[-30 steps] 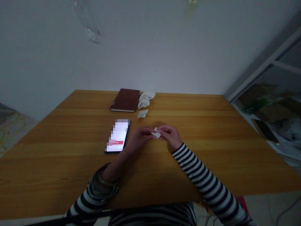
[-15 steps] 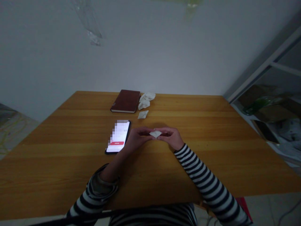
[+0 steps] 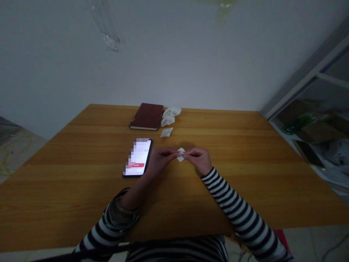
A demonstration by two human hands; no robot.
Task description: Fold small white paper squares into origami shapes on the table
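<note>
Between my two hands is a small piece of white folded paper (image 3: 180, 154), held just above the table. My left hand (image 3: 160, 159) pinches its left side between thumb and fingers. On the other side, my right hand (image 3: 200, 159) grips it the same way, the fingertips of both hands nearly meeting. The paper looks diamond-shaped, with points above and below the fingers; its sides are hidden by them. Farther back lies another small folded white paper (image 3: 167, 132). Beyond that, crumpled white papers (image 3: 171, 112) sit beside the notebook.
A phone (image 3: 138, 158) with a lit screen lies left of my left hand. The dark red notebook (image 3: 147, 116) rests near the wooden table's (image 3: 231, 203) back edge, close to the wall. At the right stands a shelf (image 3: 308, 142) with assorted items.
The paper between my fingers has gone from a wide, flat shape to a narrower, taller diamond. My fingertips have closed in on its sides. The things on the table stay put.
</note>
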